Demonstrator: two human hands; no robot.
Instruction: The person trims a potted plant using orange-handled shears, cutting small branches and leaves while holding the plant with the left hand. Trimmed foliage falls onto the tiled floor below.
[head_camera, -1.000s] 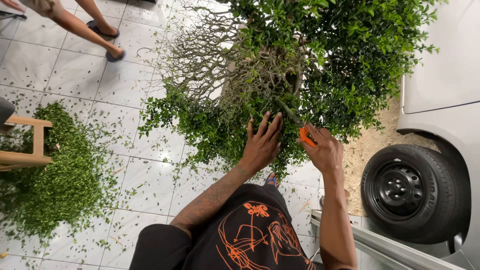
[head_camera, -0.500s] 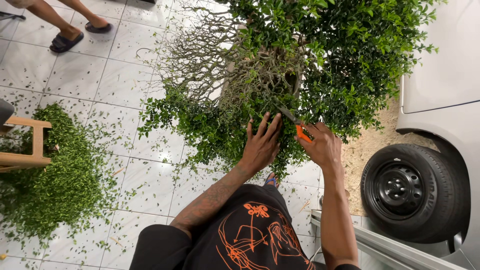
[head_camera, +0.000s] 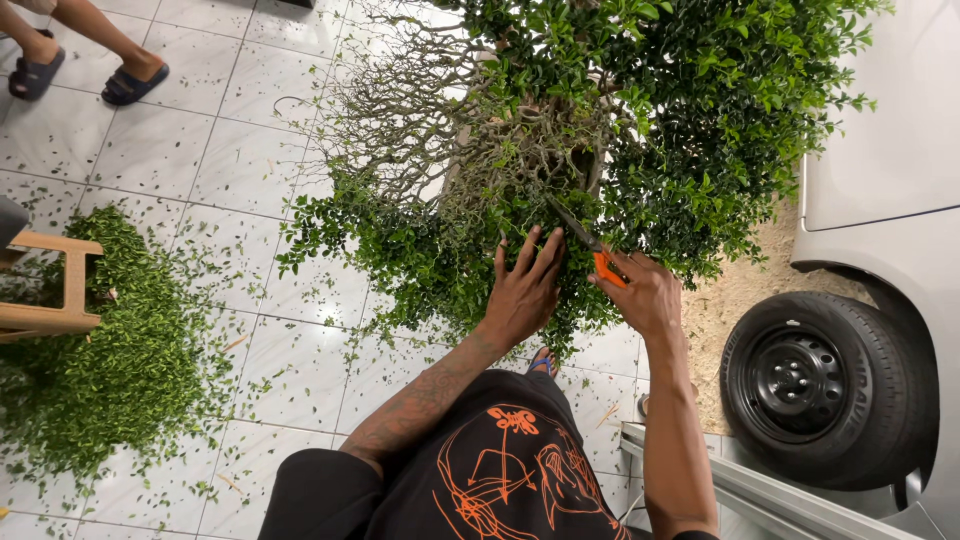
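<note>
1. Nearest the camera, a person's black shirt with an orange line drawing (head_camera: 500, 470) fills the bottom edge.
2. The left hand (head_camera: 525, 290) lies flat with fingers spread on the leaves, grasping nothing.
3. The right hand (head_camera: 650, 298) is clenched around orange-handled pruning shears (head_camera: 590, 250), whose dark blades point up-left into the branches.
4. The dense green small-leaved shrub (head_camera: 600, 130) stands on the white tiled floor (head_camera: 170, 150); its left side is bare grey twigs.
5. A heap of cut green leaves (head_camera: 100, 360) lies to the left, a black car wheel (head_camera: 815, 385) to the right.
6. Farthest off, feet in dark sandals (head_camera: 85, 75).
</note>
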